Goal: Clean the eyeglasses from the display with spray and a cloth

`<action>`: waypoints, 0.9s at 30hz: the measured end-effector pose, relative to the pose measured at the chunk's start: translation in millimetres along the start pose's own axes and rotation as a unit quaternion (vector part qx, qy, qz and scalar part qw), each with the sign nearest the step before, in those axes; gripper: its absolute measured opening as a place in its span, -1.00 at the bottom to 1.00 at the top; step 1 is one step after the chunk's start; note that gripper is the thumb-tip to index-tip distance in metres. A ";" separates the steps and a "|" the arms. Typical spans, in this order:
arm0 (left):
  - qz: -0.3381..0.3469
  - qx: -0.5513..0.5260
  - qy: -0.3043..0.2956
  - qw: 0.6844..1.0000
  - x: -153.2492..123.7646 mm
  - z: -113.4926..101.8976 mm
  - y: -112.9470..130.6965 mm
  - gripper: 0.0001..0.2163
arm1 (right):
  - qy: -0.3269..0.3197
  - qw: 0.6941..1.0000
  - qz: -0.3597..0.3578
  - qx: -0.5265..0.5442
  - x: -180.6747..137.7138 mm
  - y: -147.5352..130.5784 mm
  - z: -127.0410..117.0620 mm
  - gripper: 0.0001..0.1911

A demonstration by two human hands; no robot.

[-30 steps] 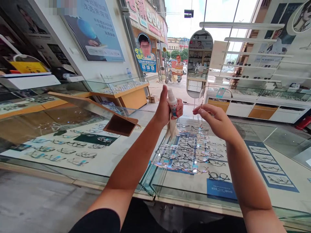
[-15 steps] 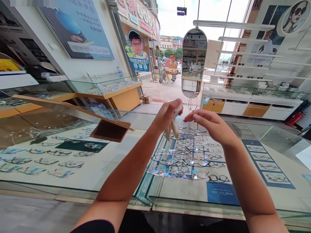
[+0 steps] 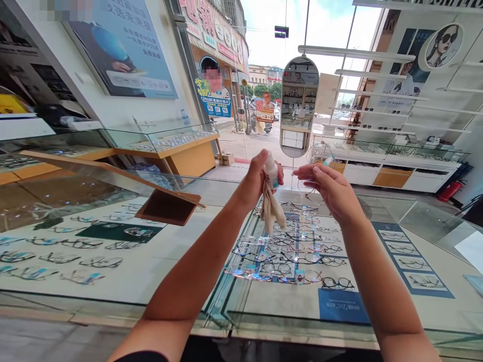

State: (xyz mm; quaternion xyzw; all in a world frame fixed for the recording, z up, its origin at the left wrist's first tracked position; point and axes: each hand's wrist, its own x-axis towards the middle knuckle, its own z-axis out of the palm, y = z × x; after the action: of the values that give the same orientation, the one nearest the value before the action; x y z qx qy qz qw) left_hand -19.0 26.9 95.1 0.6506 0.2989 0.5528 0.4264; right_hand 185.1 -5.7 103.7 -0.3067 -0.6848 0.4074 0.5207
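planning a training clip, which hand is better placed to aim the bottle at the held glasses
Probably the left hand: it holds the white bottle and a cloth, while the right hand is holding thin-framed glasses.

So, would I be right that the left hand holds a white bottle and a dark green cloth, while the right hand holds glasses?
Not quite: the head view shows the cloth is pale beige, not dark green. The left hand holds it with the white bottle, and the right hand holds glasses.
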 end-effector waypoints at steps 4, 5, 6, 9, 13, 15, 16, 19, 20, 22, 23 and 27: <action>0.016 0.123 -0.060 0.990 -8.9 4.0 0.5 -0.42 | 0.006 1.000 0.014 0.016 2.8 6.8 2.2 -0.74; 0.015 0.154 -0.070 0.986 -11.8 6.1 1.6 -0.47 | 0.001 1.000 0.011 0.023 2.7 7.4 3.1 -0.75; 0.009 0.175 -0.075 0.982 -14.2 8.1 2.9 -0.50 | -0.003 0.999 0.008 0.031 2.3 7.6 4.1 -0.75; -0.001 0.179 -0.049 0.983 -14.8 9.4 5.1 -0.49 | -0.002 0.999 0.009 0.046 1.3 5.9 5.7 -0.75; -0.029 0.097 0.048 0.994 1.5 -7.8 -2.5 -0.44 | 0.038 0.995 0.024 0.084 1.3 2.4 4.3 -0.77; -0.059 0.067 0.107 0.990 12.9 -22.6 -11.1 -0.50 | 0.054 0.992 0.029 0.109 1.8 2.0 3.3 -0.78; -0.067 0.072 0.136 0.986 18.3 -30.6 -16.0 -0.55 | 0.058 0.991 0.030 0.118 2.1 2.1 3.0 -0.78; -0.094 0.188 0.213 0.954 30.4 -53.5 -30.6 -0.70 | 0.060 0.990 0.031 0.128 2.6 2.6 2.9 -0.79; -0.100 0.221 0.226 0.943 32.7 -60.4 -34.9 -0.75 | 0.059 0.990 0.031 0.128 2.7 2.7 3.1 -0.79; -0.107 0.274 0.235 0.926 34.8 -72.9 -42.4 -0.78 | 0.057 0.990 0.031 0.129 2.8 2.5 3.5 -0.79; -0.111 0.296 0.234 0.919 35.0 -78.7 -45.9 -0.78 | 0.057 0.989 0.031 0.130 2.8 2.4 3.6 -0.79; -0.144 0.389 0.221 0.882 34.5 -99.7 -63.5 -0.77 | 0.053 0.987 0.033 0.146 3.1 2.2 3.4 -0.80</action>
State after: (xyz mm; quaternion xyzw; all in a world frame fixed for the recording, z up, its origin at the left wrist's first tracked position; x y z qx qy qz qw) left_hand -103.7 108.0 57.4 0.5746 0.6672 0.4539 0.1367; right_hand 181.0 -2.9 102.8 -0.2710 -0.5784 0.5032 0.5820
